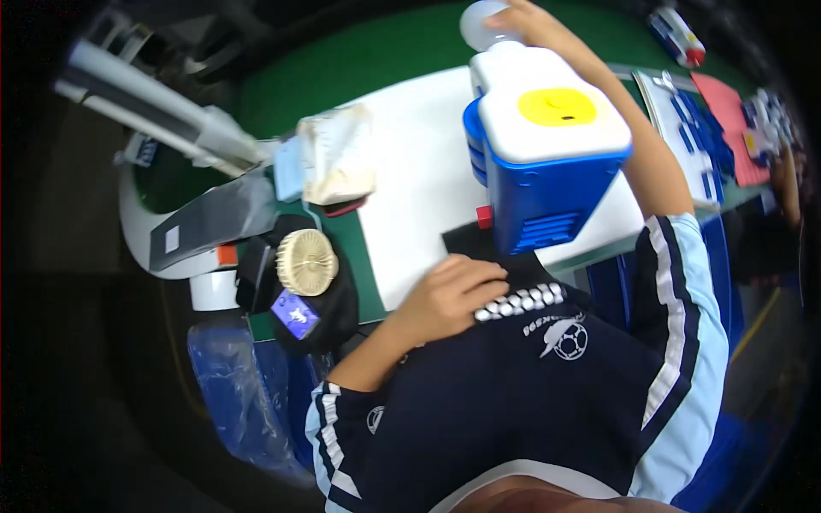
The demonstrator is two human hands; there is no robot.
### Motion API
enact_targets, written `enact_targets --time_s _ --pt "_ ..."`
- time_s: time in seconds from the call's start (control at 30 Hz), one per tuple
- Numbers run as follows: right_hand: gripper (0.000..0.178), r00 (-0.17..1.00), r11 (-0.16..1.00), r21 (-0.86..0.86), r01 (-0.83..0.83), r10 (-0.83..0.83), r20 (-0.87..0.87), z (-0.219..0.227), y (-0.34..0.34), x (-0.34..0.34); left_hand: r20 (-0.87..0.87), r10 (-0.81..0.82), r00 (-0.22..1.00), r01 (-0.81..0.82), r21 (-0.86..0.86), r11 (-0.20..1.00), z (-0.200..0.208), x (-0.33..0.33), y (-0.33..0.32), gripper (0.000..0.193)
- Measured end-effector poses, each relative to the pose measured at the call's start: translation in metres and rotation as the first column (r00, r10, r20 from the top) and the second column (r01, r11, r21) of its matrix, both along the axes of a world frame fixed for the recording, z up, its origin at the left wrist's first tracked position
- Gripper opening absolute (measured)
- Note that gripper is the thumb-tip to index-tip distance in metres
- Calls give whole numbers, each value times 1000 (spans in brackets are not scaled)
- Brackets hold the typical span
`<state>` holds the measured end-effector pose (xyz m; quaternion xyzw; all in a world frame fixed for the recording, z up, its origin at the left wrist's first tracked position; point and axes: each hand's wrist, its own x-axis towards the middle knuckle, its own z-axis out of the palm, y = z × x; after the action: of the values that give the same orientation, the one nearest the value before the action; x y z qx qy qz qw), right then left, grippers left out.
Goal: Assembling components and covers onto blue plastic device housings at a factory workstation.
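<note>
A tall boxy device [547, 154] with a blue body, white top and yellow oval patch stands over the white sheet on the table. A small red piece [485, 217] sticks out of its near left side. At its far end is a clear round part [484, 26], and my right hand [523, 23] has its fingers closed on that part. My left hand [453, 295] lies at the near table edge by my shirt front, fingers stretched out and holding nothing that I can see. A flat black thing [469, 244] lies beneath the device, partly covered.
On the left are a cream round fan-like object [307, 262], a small lit screen [295, 315], a cloth-like bundle [338, 158] and a grey box [209, 227]. Clear plastic bags [239, 385] hang below. Blue parts [705, 128] and a pink sheet [731, 120] lie right.
</note>
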<state>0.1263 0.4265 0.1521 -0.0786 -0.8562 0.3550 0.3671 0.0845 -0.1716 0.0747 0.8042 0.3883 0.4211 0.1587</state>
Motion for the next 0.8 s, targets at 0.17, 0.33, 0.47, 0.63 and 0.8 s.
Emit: enact_targets --time_s 0.17,0.33,0.47,0.63,0.8 --pt "37 979 974 -212 84 -42 198 -59 -234 57 -4 34 999 -34 -42 999 4 6 -3 23" --pt "35 941 917 -345 199 -80 328 -75 -297 83 -52 12 999 -14 -49 999 19 12 24 30" --pt "34 950 883 -391 258 -160 268 -85 -290 91 -186 139 973 -154 -67 986 33 9 47 29" --pt "32 956 844 -454 284 -215 197 -101 -284 90 -121 257 959 -268 -87 959 36 6 73 25" --pt "31 948 809 -496 314 -291 126 -105 -278 99 -52 308 950 -312 -134 940 38 13 80 31"
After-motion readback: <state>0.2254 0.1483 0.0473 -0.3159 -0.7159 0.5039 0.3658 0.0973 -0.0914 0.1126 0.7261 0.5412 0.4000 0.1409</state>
